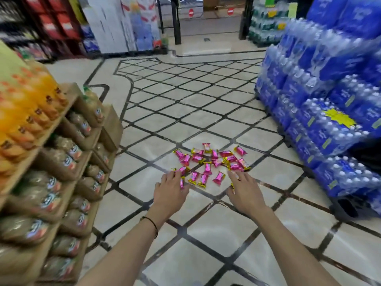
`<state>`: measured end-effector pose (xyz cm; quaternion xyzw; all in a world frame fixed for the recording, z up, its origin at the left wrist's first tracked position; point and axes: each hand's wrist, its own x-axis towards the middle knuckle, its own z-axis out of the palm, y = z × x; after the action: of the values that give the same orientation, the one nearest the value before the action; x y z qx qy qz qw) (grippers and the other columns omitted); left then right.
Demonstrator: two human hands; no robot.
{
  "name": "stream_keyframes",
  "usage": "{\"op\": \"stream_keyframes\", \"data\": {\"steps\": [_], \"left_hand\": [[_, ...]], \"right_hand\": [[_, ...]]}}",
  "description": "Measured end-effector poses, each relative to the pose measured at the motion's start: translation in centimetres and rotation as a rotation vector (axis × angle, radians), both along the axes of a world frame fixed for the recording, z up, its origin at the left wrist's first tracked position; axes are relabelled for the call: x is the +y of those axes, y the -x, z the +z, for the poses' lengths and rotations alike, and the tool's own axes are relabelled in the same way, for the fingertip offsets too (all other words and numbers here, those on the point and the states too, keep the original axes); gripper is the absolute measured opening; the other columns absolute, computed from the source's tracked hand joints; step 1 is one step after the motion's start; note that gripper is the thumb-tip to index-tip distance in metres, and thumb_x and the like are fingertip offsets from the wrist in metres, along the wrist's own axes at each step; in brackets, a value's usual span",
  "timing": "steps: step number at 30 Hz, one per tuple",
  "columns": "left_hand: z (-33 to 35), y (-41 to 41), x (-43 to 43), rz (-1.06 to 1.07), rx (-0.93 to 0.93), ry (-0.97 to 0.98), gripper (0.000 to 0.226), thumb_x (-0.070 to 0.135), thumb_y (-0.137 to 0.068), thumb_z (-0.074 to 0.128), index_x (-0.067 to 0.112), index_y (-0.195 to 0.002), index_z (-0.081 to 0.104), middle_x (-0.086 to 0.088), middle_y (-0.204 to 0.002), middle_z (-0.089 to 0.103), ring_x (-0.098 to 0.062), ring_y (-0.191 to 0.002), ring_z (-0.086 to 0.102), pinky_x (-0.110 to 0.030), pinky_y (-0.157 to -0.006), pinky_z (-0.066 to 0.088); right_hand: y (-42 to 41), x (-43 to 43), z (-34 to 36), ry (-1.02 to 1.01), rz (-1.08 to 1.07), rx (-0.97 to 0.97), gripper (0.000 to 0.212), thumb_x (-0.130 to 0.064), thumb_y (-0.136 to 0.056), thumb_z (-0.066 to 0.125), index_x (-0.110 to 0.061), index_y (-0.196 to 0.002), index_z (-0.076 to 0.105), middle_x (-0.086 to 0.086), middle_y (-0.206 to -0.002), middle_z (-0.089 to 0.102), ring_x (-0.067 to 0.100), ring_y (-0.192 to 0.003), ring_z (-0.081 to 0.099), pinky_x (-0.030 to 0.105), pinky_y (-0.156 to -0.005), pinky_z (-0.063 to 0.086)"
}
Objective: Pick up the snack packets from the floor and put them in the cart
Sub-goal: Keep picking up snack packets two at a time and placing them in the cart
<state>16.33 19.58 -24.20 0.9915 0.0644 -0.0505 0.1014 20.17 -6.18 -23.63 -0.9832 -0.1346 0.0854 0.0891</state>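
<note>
Several small pink snack packets (pixel 214 162) with yellow ends lie scattered on the tiled floor ahead of me. My left hand (pixel 171 187) reaches out over the near left edge of the pile, fingers spread, covering part of a packet. Over the near right edge of the pile is my right hand (pixel 244 190), fingers extended toward the packets. Neither hand holds a packet. No cart is in view.
A wooden shelf unit (pixel 68 141) with juice and brown bottles stands close on the left. Stacked blue packs of water bottles (pixel 329 124) line the right. Pale floor tiles with dark lines (pixel 185 100) stretch ahead to black gate posts (pixel 176 23).
</note>
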Motion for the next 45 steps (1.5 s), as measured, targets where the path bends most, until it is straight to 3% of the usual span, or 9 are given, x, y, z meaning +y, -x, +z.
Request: {"op": "stream_keyframes", "data": {"steps": [4,9,17,23,28,37,42,45], "left_hand": [[-1.0,-2.8,3.1,0.060,0.057,0.032,0.065,0.055,-0.102,0.035,0.022,-0.156,0.022,-0.003,-0.159,0.032,-0.029,-0.141,0.034,-0.049,-0.108,0.038],[-3.3,-7.8,3.3,0.088,0.095,0.070,0.059,0.051,-0.102,0.037,0.021,-0.151,0.029,-0.004,-0.153,0.040,-0.028,-0.134,0.041,-0.048,-0.104,0.042],[-6.1,-20.0,3.3,0.141,0.198,0.126,0.061,0.048,-0.101,0.041,0.025,-0.155,0.021,-0.006,-0.152,0.041,-0.035,-0.126,0.049,-0.049,-0.098,0.044],[-6.4,-29.1,3.1,0.213,0.225,0.208,0.061,0.047,-0.102,0.040,0.023,-0.156,0.022,-0.005,-0.156,0.036,-0.035,-0.132,0.043,-0.050,-0.101,0.045],[-8.0,-33.6,4.1,0.225,0.218,0.283,0.061,0.045,-0.102,0.043,0.026,-0.156,0.023,-0.003,-0.155,0.037,-0.034,-0.134,0.042,-0.051,-0.101,0.045],[-17.3,-40.6,11.6,0.170,0.330,0.221,0.058,0.040,-0.102,0.044,0.022,-0.154,0.027,-0.004,-0.159,0.032,-0.033,-0.126,0.049,-0.047,-0.098,0.049],[-24.5,-44.6,14.9,0.115,0.395,0.210,0.055,0.039,-0.101,0.048,0.023,-0.150,0.030,-0.005,-0.151,0.040,-0.030,-0.118,0.053,-0.046,-0.093,0.052],[-29.5,-46.3,15.8,0.100,0.424,0.199,0.057,0.038,-0.101,0.048,0.023,-0.153,0.028,-0.004,-0.155,0.036,-0.029,-0.123,0.051,-0.043,-0.096,0.050]], "right_hand": [[-3.5,3.2,-1.0,0.009,0.025,0.048,0.060,-0.043,-0.099,0.043,-0.026,-0.154,0.025,0.004,-0.159,0.028,0.030,-0.146,0.022,0.048,-0.111,0.039],[-9.0,4.5,-3.0,0.025,0.044,0.102,0.060,-0.042,-0.100,0.042,-0.026,-0.155,0.024,0.006,-0.159,0.029,0.031,-0.147,0.020,0.047,-0.112,0.037],[-22.5,6.3,-5.4,-0.041,0.071,0.176,0.067,-0.040,-0.102,0.043,-0.029,-0.158,0.009,0.006,-0.163,0.021,0.030,-0.148,0.020,0.046,-0.104,0.043],[-31.9,7.7,-6.6,-0.058,0.082,0.226,0.065,-0.035,-0.101,0.045,-0.024,-0.158,0.015,0.009,-0.163,0.019,0.035,-0.145,0.024,0.046,-0.105,0.041],[-37.0,9.7,-9.5,-0.056,0.051,0.322,0.062,-0.033,-0.100,0.045,-0.024,-0.156,0.020,0.009,-0.160,0.024,0.038,-0.140,0.029,0.049,-0.095,0.048],[-44.2,15.5,-18.0,-0.016,-0.094,0.423,0.059,-0.033,-0.100,0.047,-0.024,-0.154,0.025,0.006,-0.159,0.026,0.042,-0.139,0.029,0.058,-0.099,0.046],[-47.9,18.4,-25.7,-0.054,-0.165,0.445,0.055,-0.029,-0.099,0.048,-0.018,-0.150,0.033,0.017,-0.150,0.038,0.046,-0.125,0.047,0.052,-0.103,0.041],[-49.2,19.3,-31.3,-0.057,-0.222,0.477,0.054,-0.027,-0.097,0.050,-0.016,-0.148,0.036,0.019,-0.145,0.042,0.046,-0.117,0.051,0.051,-0.096,0.044]]}}
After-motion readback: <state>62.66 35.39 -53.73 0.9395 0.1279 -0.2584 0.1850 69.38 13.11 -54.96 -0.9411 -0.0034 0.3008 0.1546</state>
